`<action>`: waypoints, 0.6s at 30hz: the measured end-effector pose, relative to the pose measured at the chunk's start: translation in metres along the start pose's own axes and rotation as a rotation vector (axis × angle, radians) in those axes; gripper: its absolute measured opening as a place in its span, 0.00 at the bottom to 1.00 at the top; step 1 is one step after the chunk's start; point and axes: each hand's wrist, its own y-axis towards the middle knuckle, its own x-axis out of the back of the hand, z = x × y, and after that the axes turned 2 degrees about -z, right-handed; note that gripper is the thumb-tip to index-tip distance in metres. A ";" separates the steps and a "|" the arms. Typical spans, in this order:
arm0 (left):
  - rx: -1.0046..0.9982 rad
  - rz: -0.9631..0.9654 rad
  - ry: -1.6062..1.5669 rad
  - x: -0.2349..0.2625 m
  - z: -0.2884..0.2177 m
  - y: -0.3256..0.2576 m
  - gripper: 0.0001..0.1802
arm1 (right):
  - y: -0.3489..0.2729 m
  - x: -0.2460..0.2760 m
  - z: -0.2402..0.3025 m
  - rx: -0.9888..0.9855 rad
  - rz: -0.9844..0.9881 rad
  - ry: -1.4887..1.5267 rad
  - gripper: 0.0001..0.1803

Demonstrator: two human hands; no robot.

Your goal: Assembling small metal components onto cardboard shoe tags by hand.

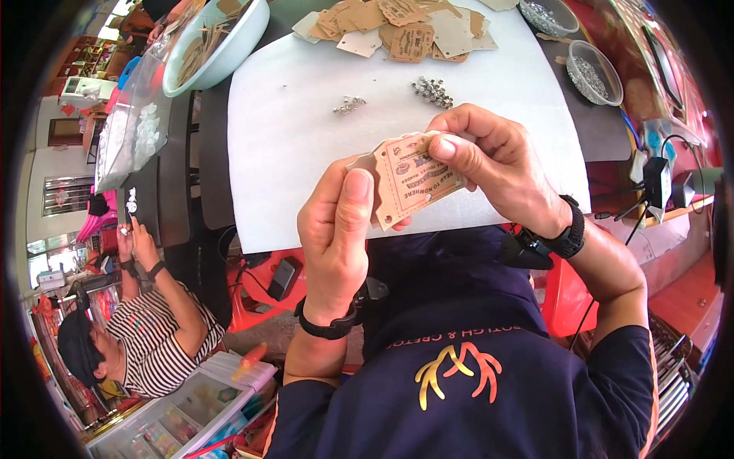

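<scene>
Above the near part of a white sheet (290, 138), both my hands hold a small stack of brown printed cardboard tags (413, 180). My left hand (336, 222) grips the left edge, its thumb in front and fingers behind. My right hand (497, 164) pinches the upper right corner between thumb and fingers. The tags have scalloped ends and a small hole at a corner. Just beyond my hands lie a cluster of small shiny metal pieces (433, 91) and a smaller cluster (349, 105). What my fingers do behind the tags is hidden.
A pile of brown and grey tags (413, 42) lies at the sheet's far edge. A pale blue basin (248, 42) of brown pieces stands far left. Two clear bowls of small bits, one nearer (615, 86), stand right. Another person (164, 321) in stripes works at the left.
</scene>
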 end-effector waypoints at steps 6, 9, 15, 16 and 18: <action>-0.004 -0.012 0.117 0.002 0.004 0.001 0.21 | -0.004 -0.005 -0.001 0.050 -0.087 -0.133 0.13; 0.009 -0.042 0.106 0.001 0.005 0.001 0.21 | -0.005 -0.007 -0.001 0.110 -0.116 -0.182 0.12; 0.011 -0.047 0.085 0.001 0.012 0.000 0.20 | -0.006 -0.009 -0.003 0.100 -0.139 -0.230 0.12; 0.012 -0.048 0.085 0.001 0.013 0.000 0.20 | -0.006 -0.009 -0.003 0.099 -0.137 -0.230 0.12; 0.004 -0.081 0.016 -0.001 0.016 0.000 0.16 | -0.005 -0.010 -0.005 0.062 -0.130 -0.244 0.11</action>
